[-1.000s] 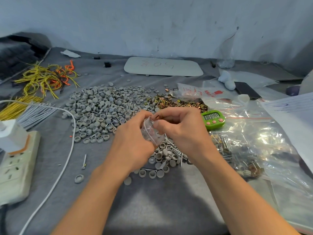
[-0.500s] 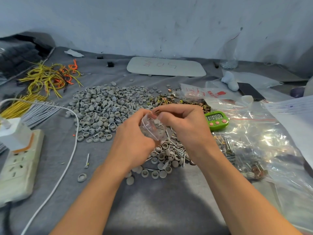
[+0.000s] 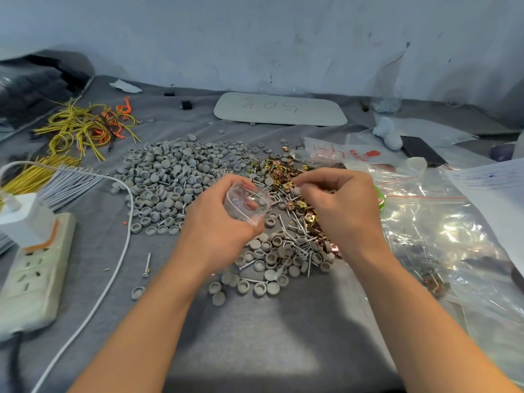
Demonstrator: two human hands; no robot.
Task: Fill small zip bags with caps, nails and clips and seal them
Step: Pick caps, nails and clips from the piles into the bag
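Grey cloth worktop, one small bag held over the parts

Grey cloth (image 3: pixel 255 336) covers the worktop in front of a pale blue wall. Left hand (image 3: pixel 215 222) grips a small clear zip bag (image 3: pixel 246 204), fingers curled round it, mouth turned up and to the right. Right hand (image 3: pixel 340 205) is just beside the bag and apart from it, fingers curled above the brass clips (image 3: pixel 279 171); whether they pinch a piece I cannot tell. A big pile of grey caps (image 3: pixel 175 177) lies behind the left hand. Nails (image 3: pixel 297 231) mixed with more caps lie under and between both hands. A power strip (image 3: pixel 34 273) with a white cable (image 3: pixel 113 273) is at the left, yellow wires (image 3: pixel 76 129) behind it, large plastic bags (image 3: pixel 442 236) at the right
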